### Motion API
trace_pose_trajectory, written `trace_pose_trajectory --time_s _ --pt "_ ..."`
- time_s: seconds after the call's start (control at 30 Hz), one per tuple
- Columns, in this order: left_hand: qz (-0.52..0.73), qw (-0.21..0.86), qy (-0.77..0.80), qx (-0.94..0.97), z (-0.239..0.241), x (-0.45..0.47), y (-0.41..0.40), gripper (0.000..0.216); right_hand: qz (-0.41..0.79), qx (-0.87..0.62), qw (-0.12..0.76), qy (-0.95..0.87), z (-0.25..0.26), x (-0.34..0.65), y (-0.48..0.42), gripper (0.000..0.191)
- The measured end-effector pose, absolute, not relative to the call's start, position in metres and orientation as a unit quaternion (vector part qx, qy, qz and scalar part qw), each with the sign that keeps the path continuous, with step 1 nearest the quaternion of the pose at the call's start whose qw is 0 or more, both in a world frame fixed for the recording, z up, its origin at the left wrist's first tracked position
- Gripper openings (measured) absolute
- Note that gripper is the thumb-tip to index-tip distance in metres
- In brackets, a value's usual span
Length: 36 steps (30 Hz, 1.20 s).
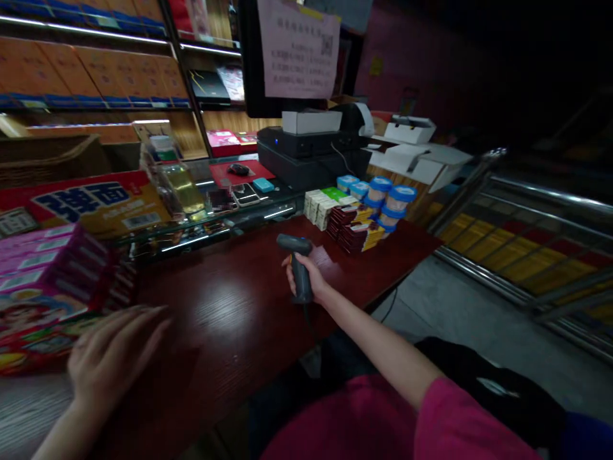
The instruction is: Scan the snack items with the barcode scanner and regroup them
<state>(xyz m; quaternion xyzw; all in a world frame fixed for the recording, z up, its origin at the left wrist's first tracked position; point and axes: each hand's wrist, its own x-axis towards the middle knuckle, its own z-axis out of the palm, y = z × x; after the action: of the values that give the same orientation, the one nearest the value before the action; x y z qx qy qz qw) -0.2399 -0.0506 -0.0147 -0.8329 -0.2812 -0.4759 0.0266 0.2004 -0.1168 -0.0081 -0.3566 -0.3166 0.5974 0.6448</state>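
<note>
Dark grey plastic handheld scanner [301,284] stands near the middle of the frame, its head up and its handle wrapped by my right hand [315,279], thumb and fingers closed around it. A cable runs down from its base over the glossy reddish-brown wooden counter [225,364]. My left hand [108,358], at the lower left of the frame, is open and loosely spread, palm down, just beside a stack of purple and red printed boxes [52,262]; I cannot tell whether my fingers touch it. Behind that stack, at the left of the frame, lies a red and yellow carton with big blue lettering [90,199]. Right of the scanner and farther back, I see maroon and yellow packets [352,230] piled beside small white and green boxes [318,207], with clear tubs with blue lids [396,199] stacked next to them. A black monitor with a white printed sheet [299,54] fills the top centre.
</note>
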Motion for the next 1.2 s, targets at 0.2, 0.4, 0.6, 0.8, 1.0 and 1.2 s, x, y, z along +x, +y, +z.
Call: trace_pose_trajectory --time_s 0.2,0.4,0.6,0.8,1.0,1.2 --pt "-0.409 0.073 -0.171 -0.893 -0.007 -0.011 -0.041 0.036 0.513 -0.384 0.700 -0.314 -0.007 0.274 -0.165 0.042" --pt "-0.449 -0.059 -0.174 -0.875 -0.005 0.152 -0.030 0.043 0.443 -0.387 0.755 -0.289 -0.010 0.309 -0.200 0.039" --pt "-0.388 -0.023 -0.050 -0.920 -0.006 0.245 -0.035 0.057 0.382 -0.349 0.830 -0.208 -0.008 0.318 -0.210 0.038" --pt "-0.352 -0.038 -0.013 -0.935 -0.008 0.241 -0.039 0.047 0.359 -0.330 0.853 -0.187 -0.005 0.320 -0.211 0.035" --pt "-0.417 -0.105 0.011 -0.903 -0.005 0.196 -0.041 0.022 0.395 -0.302 0.839 -0.223 -0.005 0.319 -0.212 0.031" --pt "-0.481 -0.221 -0.252 -0.810 -0.006 0.127 -0.050 0.017 0.471 -0.330 0.769 -0.278 -0.002 0.306 -0.208 0.035"
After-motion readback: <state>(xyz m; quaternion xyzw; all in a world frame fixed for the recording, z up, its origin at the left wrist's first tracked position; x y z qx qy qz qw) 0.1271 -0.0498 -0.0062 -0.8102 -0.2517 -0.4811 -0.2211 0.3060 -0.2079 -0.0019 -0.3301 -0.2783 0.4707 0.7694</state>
